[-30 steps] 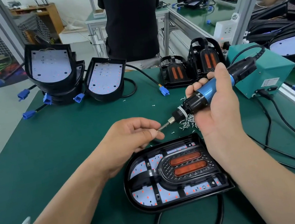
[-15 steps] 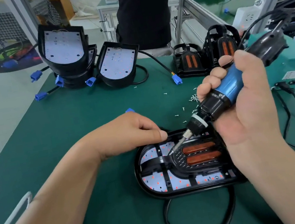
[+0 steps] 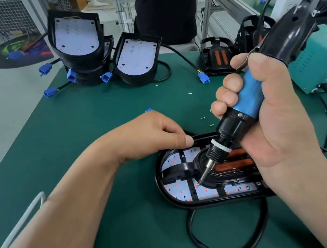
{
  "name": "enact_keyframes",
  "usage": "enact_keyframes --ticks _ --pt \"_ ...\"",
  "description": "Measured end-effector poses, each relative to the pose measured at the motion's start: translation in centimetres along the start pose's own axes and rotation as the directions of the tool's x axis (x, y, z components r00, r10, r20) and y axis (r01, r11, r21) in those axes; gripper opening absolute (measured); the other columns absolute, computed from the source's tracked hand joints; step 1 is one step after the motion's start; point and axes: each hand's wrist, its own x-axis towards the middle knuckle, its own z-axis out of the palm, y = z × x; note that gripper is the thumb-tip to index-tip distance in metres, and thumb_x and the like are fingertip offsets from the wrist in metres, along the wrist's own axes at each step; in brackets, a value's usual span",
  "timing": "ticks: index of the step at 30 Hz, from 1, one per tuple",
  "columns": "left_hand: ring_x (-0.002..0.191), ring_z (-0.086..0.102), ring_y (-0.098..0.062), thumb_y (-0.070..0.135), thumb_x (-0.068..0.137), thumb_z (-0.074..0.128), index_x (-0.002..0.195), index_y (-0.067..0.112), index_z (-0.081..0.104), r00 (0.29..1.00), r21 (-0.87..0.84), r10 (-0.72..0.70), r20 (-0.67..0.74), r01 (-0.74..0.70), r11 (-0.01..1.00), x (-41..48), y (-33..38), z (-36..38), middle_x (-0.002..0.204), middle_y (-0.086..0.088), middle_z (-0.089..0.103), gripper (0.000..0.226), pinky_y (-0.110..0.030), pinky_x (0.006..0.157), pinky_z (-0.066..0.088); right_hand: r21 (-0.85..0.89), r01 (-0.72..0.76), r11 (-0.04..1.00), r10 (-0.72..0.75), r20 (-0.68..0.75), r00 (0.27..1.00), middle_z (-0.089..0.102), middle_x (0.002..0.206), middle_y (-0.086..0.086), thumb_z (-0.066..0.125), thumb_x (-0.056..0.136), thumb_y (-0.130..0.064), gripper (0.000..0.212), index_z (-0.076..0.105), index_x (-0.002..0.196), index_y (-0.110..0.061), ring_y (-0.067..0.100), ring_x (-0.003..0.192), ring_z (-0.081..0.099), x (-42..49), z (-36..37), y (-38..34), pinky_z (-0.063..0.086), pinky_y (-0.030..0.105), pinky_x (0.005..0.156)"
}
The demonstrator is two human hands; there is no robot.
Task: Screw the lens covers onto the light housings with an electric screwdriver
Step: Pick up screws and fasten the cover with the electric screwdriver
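Note:
A black oval light housing lies flat on the green mat, showing a white LED board with red dots. On it sits a black lens cover with two orange strips. My right hand grips a blue and black electric screwdriver, tilted, its bit tip touching the cover's lower left edge near a screw. My left hand rests with curled fingers on the housing's upper left rim, thumb pressed on it. Whether it holds a screw is hidden.
Loose screws lie scattered behind the housing. Stacked housings and another one with blue connectors stand at the back left; lens covers at back right. A teal power box sits right. A person in black stands beyond.
My right hand brought the screwdriver down from above the screw pile to the lens cover. My left hand left the bit tip and settled on the housing's rim.

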Motion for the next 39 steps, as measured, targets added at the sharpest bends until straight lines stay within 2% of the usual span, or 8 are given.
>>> enact_keyframes --ticks 11,18,20,22,25,31,37,39 --pt "0.082 0.059 -0.011 0.049 0.087 0.077 0.092 0.021 0.083 1.000 -0.005 -0.009 0.007 0.009 1.000 -0.3 0.7 0.0 0.095 -0.012 0.075 0.029 -0.040 0.083 0.049 -0.055 0.031 0.998 -0.026 0.101 0.995 0.049 0.077 0.000 0.054 0.101 -0.028 0.014 0.055 0.108 -0.015 0.015 0.062 0.049 -0.6 0.3 0.5 0.050 0.032 0.063" --pt "0.074 0.053 -0.007 0.047 0.088 0.077 0.084 0.024 0.082 1.000 0.005 -0.003 -0.014 0.003 1.000 -0.2 0.8 0.1 0.078 -0.005 0.068 0.024 -0.030 0.075 0.043 -0.064 0.071 0.995 -0.057 0.203 0.978 0.050 0.076 0.000 0.060 0.096 -0.031 0.022 0.056 0.110 -0.015 0.017 0.062 0.050 -0.9 0.3 0.5 0.051 0.035 0.064" --pt "0.061 0.046 0.000 0.043 0.091 0.077 0.066 0.031 0.076 1.000 0.018 0.001 -0.012 -0.001 1.000 -0.2 0.8 0.1 0.059 0.011 0.055 0.028 -0.014 0.062 0.035 -0.038 0.094 0.995 -0.079 0.294 0.953 0.050 0.076 0.000 0.069 0.094 -0.029 0.027 0.056 0.112 -0.014 0.016 0.061 0.050 -1.1 0.4 0.4 0.050 0.034 0.064" --pt "0.051 0.039 0.001 0.037 0.094 0.076 0.053 0.036 0.065 1.000 0.051 0.016 -0.009 -0.015 0.999 -0.1 0.8 0.2 0.050 0.019 0.043 0.043 -0.008 0.051 0.028 0.015 0.100 0.995 -0.097 0.410 0.907 0.050 0.076 0.000 0.079 0.089 -0.036 0.042 0.055 0.114 -0.012 0.016 0.060 0.052 -1.3 0.6 0.4 0.050 0.034 0.064" --pt "0.049 0.036 0.000 0.036 0.093 0.074 0.050 0.038 0.062 1.000 0.082 0.025 -0.011 -0.024 0.996 -0.2 1.0 0.2 0.048 0.019 0.039 0.045 -0.008 0.048 0.027 0.061 0.088 0.994 -0.106 0.507 0.855 0.052 0.076 0.002 0.081 0.088 -0.039 0.047 0.056 0.115 -0.010 0.017 0.058 0.053 -1.6 0.8 0.5 0.051 0.034 0.064" --pt "0.054 0.035 -0.002 0.038 0.093 0.076 0.056 0.034 0.067 0.999 0.059 0.041 -0.011 -0.040 0.997 -0.3 1.1 0.2 0.053 0.018 0.040 0.039 -0.011 0.051 0.028 0.064 0.023 0.998 -0.052 0.499 0.865 0.052 0.074 0.001 0.082 0.087 -0.038 0.043 0.056 0.110 -0.013 0.016 0.056 0.053 -1.2 0.6 0.4 0.051 0.031 0.060" --pt "0.051 0.036 -0.001 0.033 0.094 0.076 0.053 0.034 0.066 0.998 0.059 0.055 -0.013 -0.054 0.997 -0.3 1.2 0.2 0.051 0.018 0.039 0.042 -0.009 0.050 0.028 0.075 -0.002 0.997 -0.039 0.550 0.834 0.054 0.073 0.001 0.082 0.087 -0.034 0.037 0.057 0.105 -0.013 0.016 0.055 0.053 -1.2 0.7 0.4 0.051 0.031 0.059" --pt "0.051 0.033 -0.002 0.039 0.089 0.075 0.052 0.034 0.065 0.998 0.063 0.053 -0.013 -0.052 0.997 -0.4 1.2 0.2 0.050 0.017 0.037 0.039 -0.010 0.049 0.027 0.073 -0.001 0.997 -0.041 0.569 0.821 0.054 0.073 0.001 0.082 0.088 -0.033 0.036 0.057 0.105 -0.013 0.016 0.055 0.054 -1.2 0.7 0.4 0.051 0.031 0.060"
